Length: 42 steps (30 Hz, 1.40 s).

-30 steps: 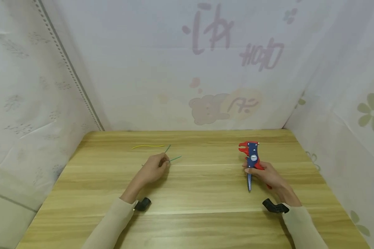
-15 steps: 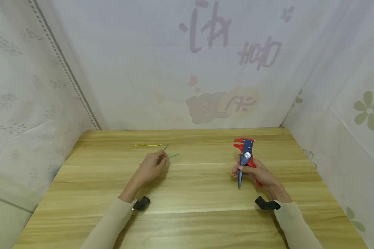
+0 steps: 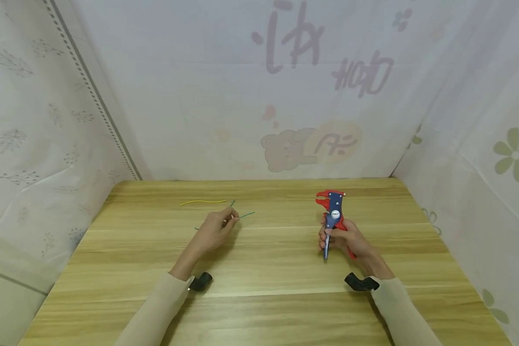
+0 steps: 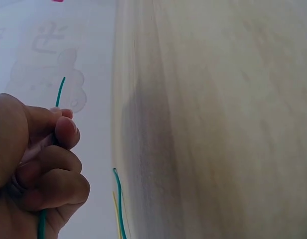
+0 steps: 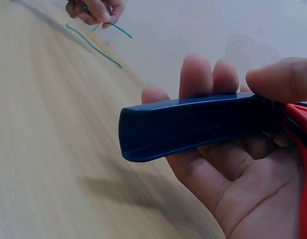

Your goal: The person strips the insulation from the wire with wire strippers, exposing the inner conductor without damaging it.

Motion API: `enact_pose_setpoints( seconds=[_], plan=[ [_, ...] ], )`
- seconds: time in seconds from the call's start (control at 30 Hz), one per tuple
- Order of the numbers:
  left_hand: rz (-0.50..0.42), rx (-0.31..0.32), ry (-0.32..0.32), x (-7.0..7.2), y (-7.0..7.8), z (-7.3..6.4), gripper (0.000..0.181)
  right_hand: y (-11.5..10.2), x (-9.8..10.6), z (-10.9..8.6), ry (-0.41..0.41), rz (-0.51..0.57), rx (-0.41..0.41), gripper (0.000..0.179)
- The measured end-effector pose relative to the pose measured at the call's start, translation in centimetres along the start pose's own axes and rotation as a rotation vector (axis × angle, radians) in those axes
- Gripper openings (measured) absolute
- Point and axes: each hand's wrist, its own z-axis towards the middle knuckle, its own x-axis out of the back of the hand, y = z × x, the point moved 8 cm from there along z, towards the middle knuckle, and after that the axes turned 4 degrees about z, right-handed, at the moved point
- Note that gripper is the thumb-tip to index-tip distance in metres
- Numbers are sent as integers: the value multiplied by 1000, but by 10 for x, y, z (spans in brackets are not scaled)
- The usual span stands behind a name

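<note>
My left hand (image 3: 216, 229) pinches a thin green wire (image 4: 60, 92) between thumb and fingertips. One end of it sticks out ahead of the fingers, and the other passes back through the palm. Behind this hand a second green wire (image 5: 96, 47) lies on the table, partly hidden in the head view. A yellow wire (image 3: 203, 201) lies just beyond. On the right, my right hand (image 3: 348, 239) grips a wire stripper (image 3: 335, 206) with a blue body and red jaws. The fingers wrap its blue handle (image 5: 193, 124), and the jaws point up and to the left.
The wooden table (image 3: 268, 269) ends at a patterned curtain (image 3: 190, 120) at the back, with more cloth on both sides. A black camera mount (image 3: 201, 281) sits at the left wrist and a second black mount (image 3: 361, 282) at the right wrist.
My right hand has brought the wire stripper to the left, closer to the left hand, and its fingers have shifted on the handle. The left hand stays almost in place with its wire.
</note>
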Motion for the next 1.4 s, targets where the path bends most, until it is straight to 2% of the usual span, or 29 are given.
enact_pose_setpoints(
  seconds=[0.43, 0.63, 0.9, 1.2, 1.4],
  plan=[
    [76, -68, 0, 0, 5, 4, 13, 13, -9, 13, -7, -17, -24, 25],
    [40, -120, -41, -5, 11, 9, 15, 15, -11, 16, -3, -28, -21, 25],
    [16, -130, -89, -10, 21, 16, 19, 19, -18, 21, -35, -14, -8, 24],
    [-15, -176, -83, -14, 27, 20, 19, 24, -28, 29, -67, 18, -18, 23],
    [-29, -185, -73, -17, 31, 21, 19, 27, -36, 33, -91, 45, -20, 22]
  ],
)
